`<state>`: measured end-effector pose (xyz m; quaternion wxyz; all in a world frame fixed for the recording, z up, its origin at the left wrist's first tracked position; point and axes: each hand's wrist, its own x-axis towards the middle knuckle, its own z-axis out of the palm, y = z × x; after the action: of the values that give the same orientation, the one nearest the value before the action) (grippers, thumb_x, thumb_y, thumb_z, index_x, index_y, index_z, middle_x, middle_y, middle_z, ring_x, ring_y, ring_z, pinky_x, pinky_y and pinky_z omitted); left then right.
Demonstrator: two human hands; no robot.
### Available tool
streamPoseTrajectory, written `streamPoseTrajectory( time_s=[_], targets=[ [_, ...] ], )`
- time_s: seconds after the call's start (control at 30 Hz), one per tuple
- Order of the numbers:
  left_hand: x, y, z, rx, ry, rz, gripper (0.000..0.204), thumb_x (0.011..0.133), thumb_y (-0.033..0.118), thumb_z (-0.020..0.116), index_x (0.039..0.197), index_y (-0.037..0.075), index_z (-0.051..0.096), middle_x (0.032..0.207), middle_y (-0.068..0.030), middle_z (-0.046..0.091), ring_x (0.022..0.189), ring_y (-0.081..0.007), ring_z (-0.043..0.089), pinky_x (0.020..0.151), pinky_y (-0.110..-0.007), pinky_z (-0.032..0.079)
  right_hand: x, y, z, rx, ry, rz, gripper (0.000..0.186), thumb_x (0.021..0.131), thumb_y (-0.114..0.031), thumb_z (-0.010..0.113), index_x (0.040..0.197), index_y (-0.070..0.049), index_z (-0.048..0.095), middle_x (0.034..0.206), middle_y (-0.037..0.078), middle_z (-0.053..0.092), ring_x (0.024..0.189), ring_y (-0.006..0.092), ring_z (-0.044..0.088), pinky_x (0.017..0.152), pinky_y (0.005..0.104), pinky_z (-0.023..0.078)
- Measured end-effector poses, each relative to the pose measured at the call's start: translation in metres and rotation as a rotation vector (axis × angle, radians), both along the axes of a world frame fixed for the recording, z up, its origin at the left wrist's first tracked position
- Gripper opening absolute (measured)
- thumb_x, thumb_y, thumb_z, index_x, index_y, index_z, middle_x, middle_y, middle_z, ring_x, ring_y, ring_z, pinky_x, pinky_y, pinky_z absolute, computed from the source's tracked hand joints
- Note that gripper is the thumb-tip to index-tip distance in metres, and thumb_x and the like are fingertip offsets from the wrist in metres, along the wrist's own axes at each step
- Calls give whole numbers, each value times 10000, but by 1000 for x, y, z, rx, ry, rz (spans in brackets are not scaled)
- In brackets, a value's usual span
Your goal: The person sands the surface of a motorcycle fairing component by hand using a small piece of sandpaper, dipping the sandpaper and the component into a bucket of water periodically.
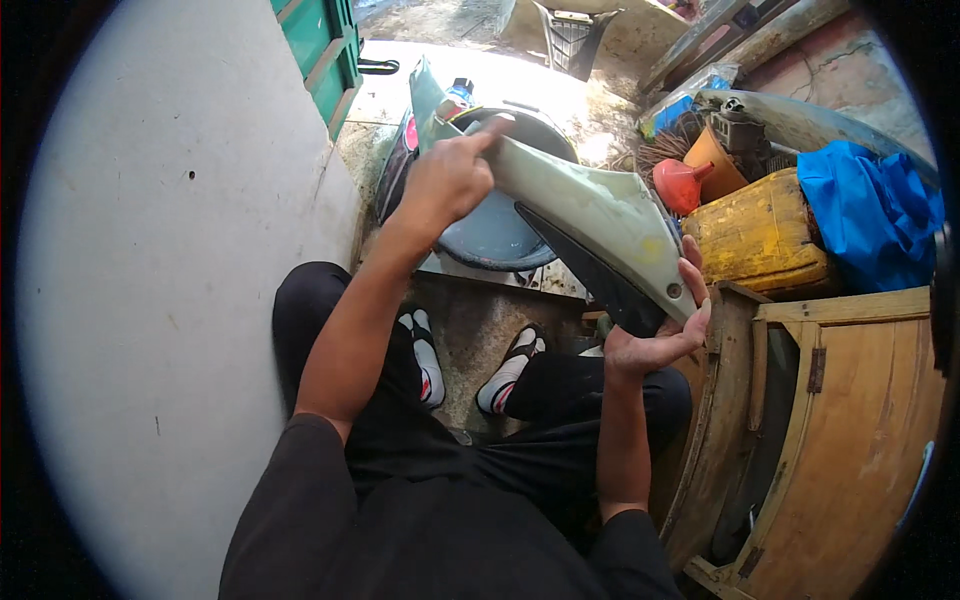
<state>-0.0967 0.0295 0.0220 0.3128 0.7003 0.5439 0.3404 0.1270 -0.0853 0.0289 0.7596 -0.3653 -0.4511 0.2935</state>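
Note:
A long, pale grey-green plastic panel [585, 205], shaped like a motorcycle body panel, is held slanting across the view above my knees. It has a black lower section [580, 265], a worn, patchy surface and a hole near its right end. My left hand [455, 178] is closed over the narrower upper left part, index finger stretched along it; the undersides of its fingers are hidden. The right end rests in my right hand [665, 335], thumb and fingers around its edge. Below the panel stands a round basin [490, 235] with greyish liquid, partly covered by it.
A white wall [180, 250] rises close on my left, beside a green door [315, 60]. To the right are a wooden cabinet [850, 430], a dirty yellow jerrycan [765, 240], a blue plastic sheet [865, 210] and a red funnel [683, 185]. A dark grille-like part [573, 42] stands farther off.

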Motion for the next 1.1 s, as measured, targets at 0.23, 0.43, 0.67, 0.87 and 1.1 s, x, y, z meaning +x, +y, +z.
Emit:
streamPoseTrajectory(
  time_s=[0.23, 0.43, 0.67, 0.87, 1.1],
  targets=[
    [5, -9, -25, 268, -215, -166, 576, 836, 69, 461, 1393, 137, 592, 1110, -272, 684, 1037, -401, 676, 932, -470, 527, 0, 1, -2, 20, -6, 24, 560, 1035, -417, 200, 1188, -34, 578, 1453, 188, 487, 1375, 349, 437, 1185, 528, 333],
    [0, -9, -7, 98, 27, 33, 524, 826, 53, 486, 1322, 96, 647, 1108, -261, 683, 997, -389, 687, 893, -428, 546, -1, -1, -2, 72, -100, 3, 554, 1031, -409, 199, 1179, -29, 575, 1432, 206, 496, 1354, 359, 449, 1176, 525, 337],
    [9, -19, -15, 282, -3, 90, 495, 830, 87, 496, 1293, 117, 670, 996, -199, 713, 881, -384, 690, 831, -456, 559, -2, -1, -5, 54, -102, -26, 562, 1021, -420, 212, 1163, -15, 574, 1396, 225, 513, 1330, 360, 466, 1164, 525, 347],
    [20, -28, -11, 449, -200, -189, 532, 869, 22, 474, 1362, 152, 629, 930, -212, 684, 804, -349, 683, 761, -433, 545, -1, -1, -6, 97, -157, -21, 555, 1017, -411, 213, 1155, -18, 580, 1387, 230, 517, 1304, 360, 485, 1153, 520, 359],
    [10, -21, -11, 446, -27, 35, 485, 849, -30, 478, 1270, 100, 681, 847, -200, 658, 717, -328, 660, 685, -412, 541, -2, -1, -6, 95, -174, -28, 554, 1017, -411, 208, 1149, -18, 577, 1379, 235, 516, 1303, 359, 483, 1148, 526, 362]
  ],
)
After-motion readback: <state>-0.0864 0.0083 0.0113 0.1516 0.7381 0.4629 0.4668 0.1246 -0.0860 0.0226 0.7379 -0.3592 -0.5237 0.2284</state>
